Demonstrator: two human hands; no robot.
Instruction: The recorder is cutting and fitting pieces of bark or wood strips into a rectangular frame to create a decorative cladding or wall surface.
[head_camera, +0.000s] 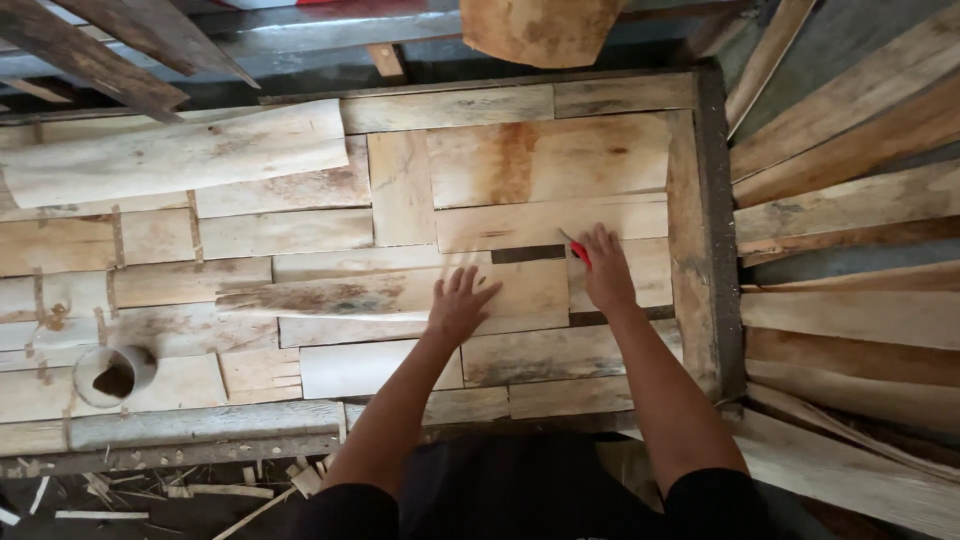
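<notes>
On the patchwork of thin wood sheets, the right hand (606, 272) is closed around a small red tool (578, 250) — only its red tip shows past the fingers, lying beside a dark gap (527, 254) between two sheets. The left hand (458, 305) lies flat and spread, fingers apart, gripping nothing, pressing on a pale veneer sheet (500, 295) just left of the right hand. A long, stained strip (330, 298) runs leftward from under that palm across the other pieces. All the sheets rest on a flat board (712, 230) with a dark raised edge along its right side. Well to the left stands a small round cup (115, 373) with something dark inside. Loose planks (850, 200) fan out beyond the right edge — splinters and offcuts (180, 488) litter the floor below the near edge.
</notes>
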